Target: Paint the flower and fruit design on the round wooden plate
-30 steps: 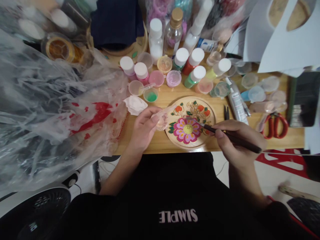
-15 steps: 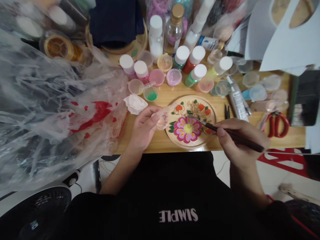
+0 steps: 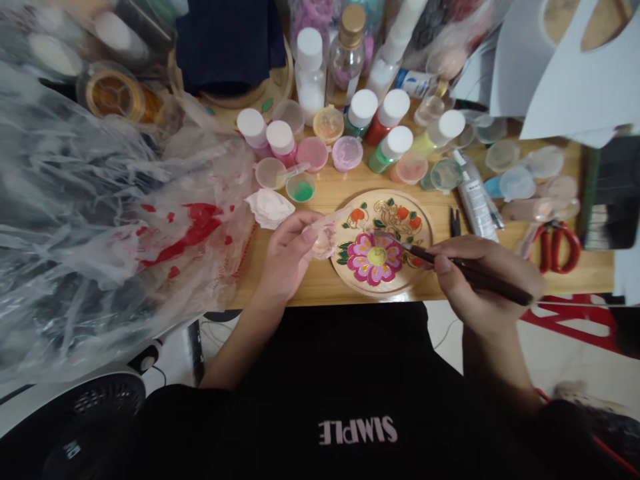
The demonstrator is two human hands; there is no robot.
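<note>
A round wooden disc (image 3: 383, 283) painted with a pink flower and orange fruit lies at the front edge of the wooden table (image 3: 345, 190). My right hand (image 3: 480, 280) pinches a dark paintbrush (image 3: 475, 275) whose tip rests on the right side of the flower. Left of the disc, my left hand (image 3: 290, 257) holds a small clear paint cup (image 3: 324, 241) with pale paint, tilted toward the disc.
Several white-capped paint bottles (image 3: 390, 143) and small paint cups (image 3: 303, 189) crowd the table behind the disc. Crumpled tissue (image 3: 270, 207) lies by the cups. A big clear plastic bag (image 3: 115, 220) covers the left. Red scissors (image 3: 555, 247) and a tube (image 3: 473, 197) lie at the right.
The brush tip has shifted slightly right on the flower, and my right hand drifted a little right. My left hand with the cup has stayed put.
</note>
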